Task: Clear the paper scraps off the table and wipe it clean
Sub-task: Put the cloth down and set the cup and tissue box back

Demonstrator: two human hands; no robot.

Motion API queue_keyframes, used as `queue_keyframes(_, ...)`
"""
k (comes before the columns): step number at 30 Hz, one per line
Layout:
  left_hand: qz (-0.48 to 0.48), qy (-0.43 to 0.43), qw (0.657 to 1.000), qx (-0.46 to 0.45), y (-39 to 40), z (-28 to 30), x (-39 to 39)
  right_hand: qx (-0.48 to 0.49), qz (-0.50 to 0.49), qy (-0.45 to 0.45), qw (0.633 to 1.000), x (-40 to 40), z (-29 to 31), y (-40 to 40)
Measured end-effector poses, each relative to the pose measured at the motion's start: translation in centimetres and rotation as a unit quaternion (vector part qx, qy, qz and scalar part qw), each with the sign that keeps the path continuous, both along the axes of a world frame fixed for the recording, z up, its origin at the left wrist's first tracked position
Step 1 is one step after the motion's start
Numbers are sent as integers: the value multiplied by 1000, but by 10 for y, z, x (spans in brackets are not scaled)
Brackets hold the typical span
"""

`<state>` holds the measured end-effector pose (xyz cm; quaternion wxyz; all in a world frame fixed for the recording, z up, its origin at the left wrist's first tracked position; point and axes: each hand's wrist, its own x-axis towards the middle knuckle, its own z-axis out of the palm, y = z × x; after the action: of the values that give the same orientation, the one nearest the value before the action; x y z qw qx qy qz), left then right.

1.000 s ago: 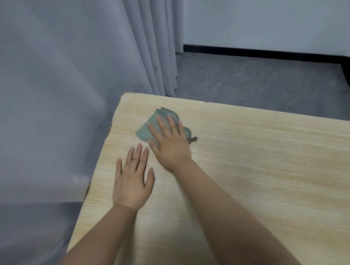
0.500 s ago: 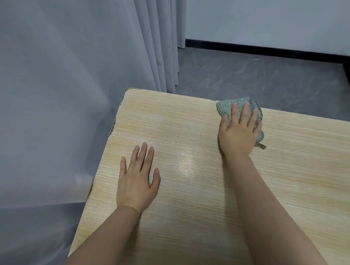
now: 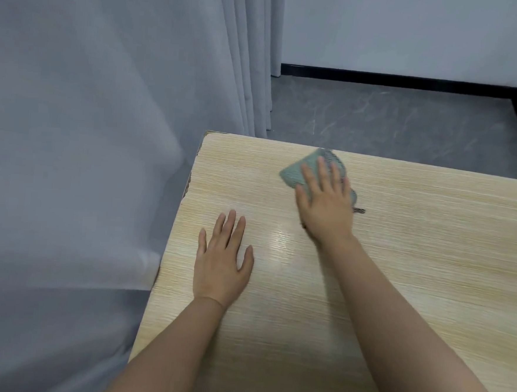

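The right hand (image 3: 327,205) has swept the green cloth (image 3: 295,174) back leftward along the far edge of the desk (image 3: 430,253), after a pass out to the right half a second ago. Its fingers lie straight and slightly spread, pressing the cloth flat. The left hand (image 3: 220,262) stays flat near the left edge, fingers loosely spread. No paper scraps show, so wiping looks well underway.

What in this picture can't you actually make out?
- Head view: most of the green cloth lies hidden under the right hand, which is motion-blurred.
- The table is cut off by the right and bottom edges, so any scraps there go unseen.
- The tabletop under the left hand is covered.
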<state>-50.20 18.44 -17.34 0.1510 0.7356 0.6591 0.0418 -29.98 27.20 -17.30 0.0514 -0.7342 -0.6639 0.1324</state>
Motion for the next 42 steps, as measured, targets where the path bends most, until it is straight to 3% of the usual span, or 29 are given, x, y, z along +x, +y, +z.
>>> queue_keyframes(6,-33,3,999,5,-13,3,-30,-16,-128,-9,992,-13,0,4)
queue_keyframes(9,-57,23,998,16,-19,-3,-43,-25,-137,-9,990,-41,-1,13)
queue_keyframes(16,-63,30,997,20,-20,-8,-42,-27,30,-1,999,-118,-1,46)
queue_keyframes(21,-69,38,997,26,-17,-7,-42,-43,210,-2,977,-160,3,65)
queue_keyframes(23,-70,34,997,25,-17,-7,-42,-41,229,1,973,-155,3,71)
queue_keyframes(25,-70,32,997,23,-18,-7,-43,-31,183,3,983,-142,2,73)
queue_keyframes(28,-70,25,997,24,-18,-8,-42,-11,35,4,999,-104,-2,70)
queue_keyframes(32,-70,12,997,31,-18,-10,-43,-9,-151,-13,988,-50,-5,49)
queue_keyframes(35,-70,3,997,39,-18,-9,-43,-12,-182,-21,983,-53,-5,44)
queue_keyframes(37,-71,1,996,45,-18,-10,-43,-2,-123,-14,992,-74,-4,47)
queue_keyframes(39,-68,-2,997,48,-17,-11,-43,0,-4,0,1000,-106,-4,44)
queue_keyframes(42,-67,-2,996,51,-17,-9,-43,-23,181,16,983,-153,-1,30)
